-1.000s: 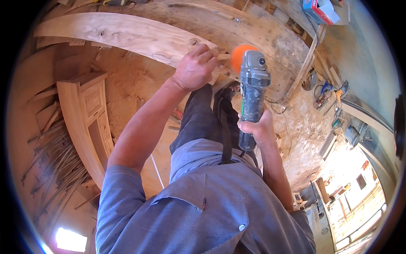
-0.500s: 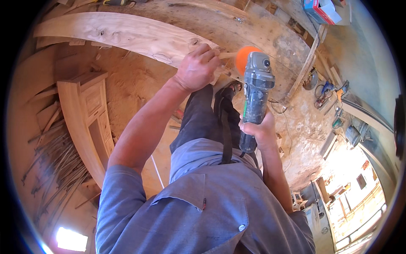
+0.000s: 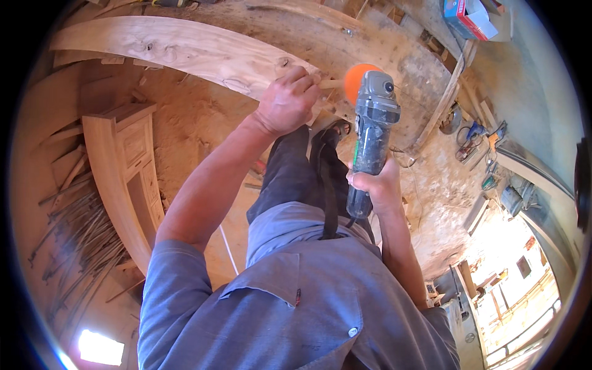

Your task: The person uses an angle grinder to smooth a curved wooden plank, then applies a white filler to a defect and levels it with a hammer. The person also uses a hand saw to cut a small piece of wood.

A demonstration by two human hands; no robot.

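Observation:
My right hand (image 3: 379, 183) is wrapped round the body of a dusty grey angle grinder (image 3: 372, 139), held upright in front of me. At its far end is an orange disc (image 3: 356, 79), seen partly behind the grinder's head. My left hand (image 3: 287, 102) is closed on a small, thin piece of wood (image 3: 332, 84). The free end of that piece points right and meets the disc's left edge, or comes very near it; I cannot tell which. Most of the wood piece is hidden by my fingers. Beyond my left hand lies a long pale board (image 3: 185, 49).
A wooden workbench (image 3: 407, 74) with scraps spreads beyond my hands. At left stand a panelled wooden cabinet piece (image 3: 132, 154) and a heap of thin rods (image 3: 86, 240). Power tools and cables (image 3: 475, 132) lie at right, below an opened blue-and-red box (image 3: 465, 18).
The grinder and my right hand have shifted very slightly up and to the left. My left hand keeps its hold on the wood piece in nearly the same place.

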